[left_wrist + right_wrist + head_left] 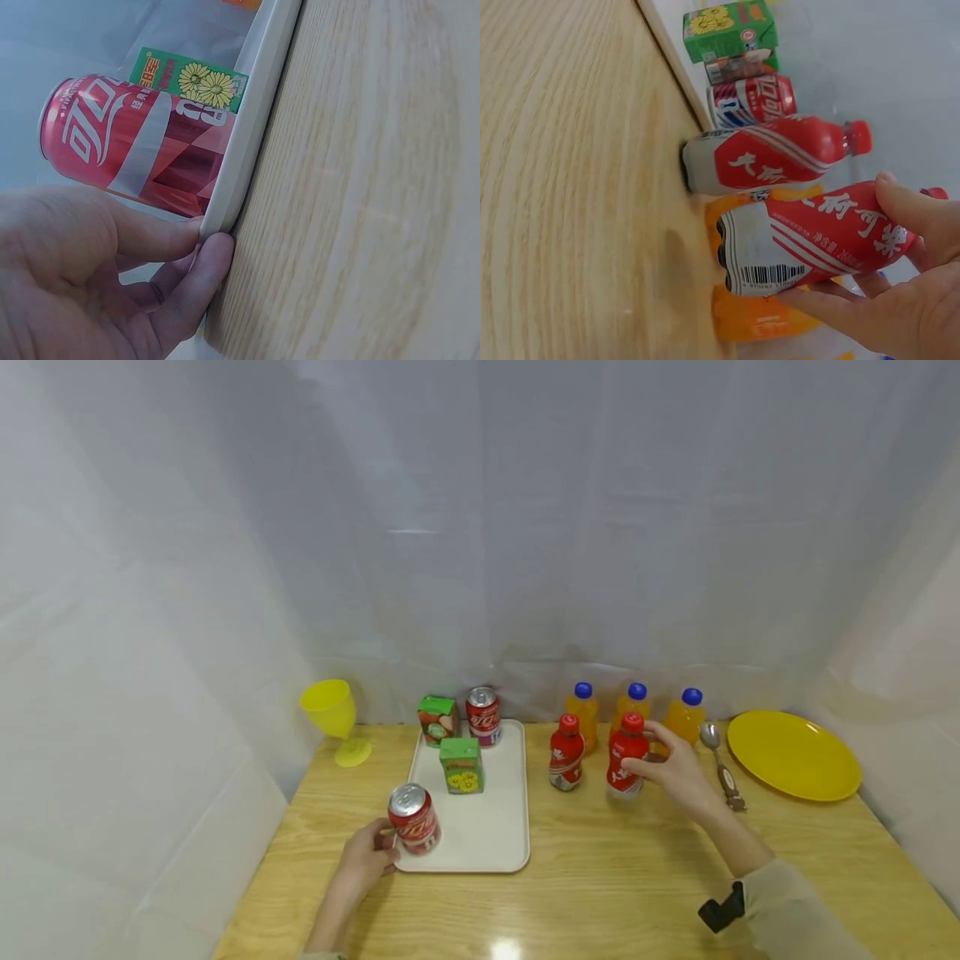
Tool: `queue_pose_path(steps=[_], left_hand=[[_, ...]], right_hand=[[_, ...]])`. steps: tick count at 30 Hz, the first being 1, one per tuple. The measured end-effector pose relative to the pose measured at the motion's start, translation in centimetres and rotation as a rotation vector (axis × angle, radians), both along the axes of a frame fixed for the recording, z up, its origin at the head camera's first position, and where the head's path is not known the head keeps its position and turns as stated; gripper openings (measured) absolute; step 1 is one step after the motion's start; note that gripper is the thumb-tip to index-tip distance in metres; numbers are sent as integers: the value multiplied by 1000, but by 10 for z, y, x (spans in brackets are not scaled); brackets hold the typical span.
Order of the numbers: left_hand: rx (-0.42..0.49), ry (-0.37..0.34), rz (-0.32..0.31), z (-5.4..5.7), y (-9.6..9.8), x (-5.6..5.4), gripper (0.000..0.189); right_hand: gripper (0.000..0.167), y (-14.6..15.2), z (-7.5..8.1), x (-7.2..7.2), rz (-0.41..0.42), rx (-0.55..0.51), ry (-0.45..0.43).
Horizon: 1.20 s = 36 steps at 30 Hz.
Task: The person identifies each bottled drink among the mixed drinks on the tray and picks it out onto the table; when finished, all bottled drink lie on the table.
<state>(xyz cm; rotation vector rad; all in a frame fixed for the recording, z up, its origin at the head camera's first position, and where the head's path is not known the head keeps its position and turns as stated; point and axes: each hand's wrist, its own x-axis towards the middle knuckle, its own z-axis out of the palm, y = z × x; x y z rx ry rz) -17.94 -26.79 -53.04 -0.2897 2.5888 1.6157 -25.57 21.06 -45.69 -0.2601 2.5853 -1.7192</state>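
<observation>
My left hand [362, 860] pinches the front left corner of a white tray [495, 831] between thumb and fingers. Right beside those fingers a red cola can [415, 820] stands on the tray. Behind it are a green drink carton with yellow flowers [462, 767], a second carton [438, 723] and another red can [483, 718]. My right hand [684, 781] grips a red-labelled cola bottle [817, 236] around its upper part, its base tilted above the table in the right wrist view. A matching bottle [566, 756] stands to its left, nearer the tray.
Several orange drink bottles [684, 718] with blue caps stand behind the red bottles. Further right lie a spoon [722, 764] and a yellow plate [795, 756]. At the back left stands a yellow goblet [332, 710]. White sheeting [480, 527] hangs around the wooden table [570, 893].
</observation>
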Motion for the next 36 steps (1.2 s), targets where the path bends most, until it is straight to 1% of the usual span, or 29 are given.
queue_pose_path(steps=[6, 10, 14, 18, 23, 25, 28, 33, 35, 36], left_hand=[[6, 9, 5, 1, 4, 1, 50], [3, 11, 5, 3, 5, 1, 51], [2, 9, 4, 3, 7, 1, 51], [-1, 1, 3, 3, 8, 1, 50], [-4, -16, 3, 5, 9, 0, 50], [-5, -18, 1, 6, 10, -1, 50], [-10, -17, 1, 6, 10, -1, 49], [-18, -3, -8, 4, 9, 0, 49], [-23, 5, -14, 1, 6, 1, 49], [-26, 9, -17, 0, 4, 1, 49]], right_hand=[[70, 7, -16, -11, -80, 6, -21], [70, 11, -25, -17, -103, -5, -32], [72, 15, -32, -20, -116, -25, -43], [71, 19, -37, -22, -124, -15, -3], [68, 24, -40, -25, -137, 35, 59], [68, 26, -41, -26, -141, 50, 75], [70, 27, -40, -26, -133, 46, 85], [79, 26, -39, -23, -125, 15, 94], [79, 24, -39, -19, -149, 11, 122], [77, 22, -39, -17, -172, 20, 150]])
